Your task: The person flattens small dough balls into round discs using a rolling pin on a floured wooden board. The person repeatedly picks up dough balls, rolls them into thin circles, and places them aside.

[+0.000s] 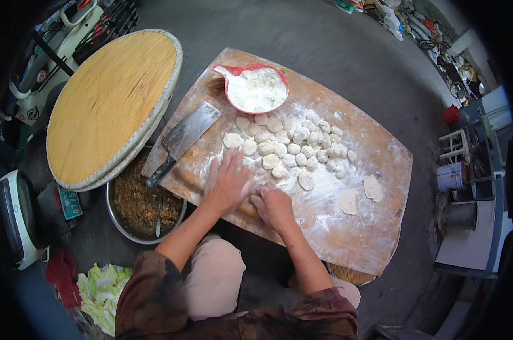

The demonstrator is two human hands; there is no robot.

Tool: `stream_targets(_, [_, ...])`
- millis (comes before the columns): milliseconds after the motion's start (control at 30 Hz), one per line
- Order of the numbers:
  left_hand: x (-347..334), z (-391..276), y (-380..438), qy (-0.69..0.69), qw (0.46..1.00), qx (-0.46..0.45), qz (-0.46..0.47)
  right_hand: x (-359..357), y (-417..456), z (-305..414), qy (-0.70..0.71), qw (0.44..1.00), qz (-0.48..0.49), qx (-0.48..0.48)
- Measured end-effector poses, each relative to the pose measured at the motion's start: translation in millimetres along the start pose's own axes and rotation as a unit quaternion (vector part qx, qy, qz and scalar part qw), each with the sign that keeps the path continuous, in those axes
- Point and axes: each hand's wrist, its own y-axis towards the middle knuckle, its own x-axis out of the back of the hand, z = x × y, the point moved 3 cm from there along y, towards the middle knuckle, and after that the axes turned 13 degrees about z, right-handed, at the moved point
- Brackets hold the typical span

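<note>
My left hand (227, 182) is blurred, its fingers spread over the front part of a floured wooden board (367, 242). Close to its right, my right hand (275, 206) has curled fingers at the board's front edge; whether anything is inside them is hidden. A brown wooden shape, perhaps a rolling pin (187, 180), lies along that edge and runs under my left hand. Beyond my hands are several small floured dough pieces (294, 148), some flattened. Two thin dough wrappers (348, 201) rest apart at the right. A cleaver (191, 129) lies left of the dough.
A red scoop of flour (258, 90) stands at the board's far side. Left of the board are a metal bowl of filling (143, 204) with a spoon and round tray-like lids (116, 106). Cabbage leaves (105, 293) lie lower left, near a parked vehicle (56, 85).
</note>
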Motion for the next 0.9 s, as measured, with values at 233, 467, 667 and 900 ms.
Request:
stream_targets(233, [2.3,-1.1,30.1,-0.013,1.0,-0.018,-0.016,5.8,16.5,-4.1,0.018,0.998,0.055,0.004])
stream_targets(467, [7.0,-6.3,-13.5,-0.006,0.999,0.021,0.036,5.2,-5.4,-13.7,0.031,0.999,-0.006,0.004])
stream_targets(667, [8.9,-2.3,12.5,0.002,0.999,0.028,-0.02,11.7,8.4,0.3,0.0,0.995,0.099,-0.029])
stream_targets(900, [4.4,-3.0,-59.4,-0.005,0.999,0.016,0.037,26.7,-2.3,-49.9,0.097,0.988,-0.08,-0.084])
